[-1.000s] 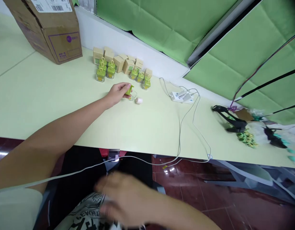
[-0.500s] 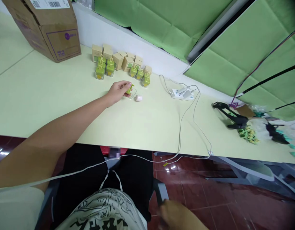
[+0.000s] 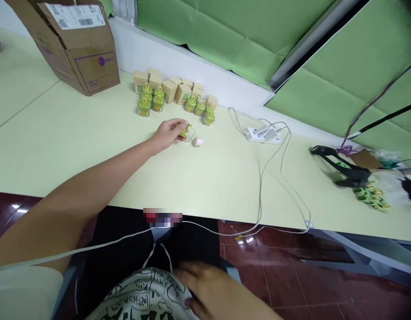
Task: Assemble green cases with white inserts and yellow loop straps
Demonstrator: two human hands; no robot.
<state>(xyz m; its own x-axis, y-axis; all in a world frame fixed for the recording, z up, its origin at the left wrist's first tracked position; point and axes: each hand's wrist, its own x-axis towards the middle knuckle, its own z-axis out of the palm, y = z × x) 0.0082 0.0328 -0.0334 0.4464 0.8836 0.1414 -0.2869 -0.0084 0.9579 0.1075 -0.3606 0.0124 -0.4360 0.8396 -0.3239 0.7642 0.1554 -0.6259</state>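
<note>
My left hand [image 3: 168,133] reaches far across the pale green table [image 3: 92,146] with its fingers closed on a small green-capped clear bottle [image 3: 185,131] lying on the tabletop. A small pink and white piece [image 3: 198,142] rests just right of it. Behind them stands a cluster of green-capped bottles [image 3: 151,102] and small tan boxes [image 3: 168,88]. Low at my lap, my right hand [image 3: 210,291] rests against my printed shirt, blurred, fingers partly spread, with nothing seen in it.
A big cardboard carton [image 3: 78,42] stands at the back left. A white power strip [image 3: 262,134] with grey cables [image 3: 262,178] lies to the right. Black clips and green rings [image 3: 368,193] clutter the far right. Green paper panels [image 3: 245,35] back the table.
My left hand has stayed on the bottle. My right hand dropped toward the lower edge, then came back left onto my lap. The view shifted slightly.
</note>
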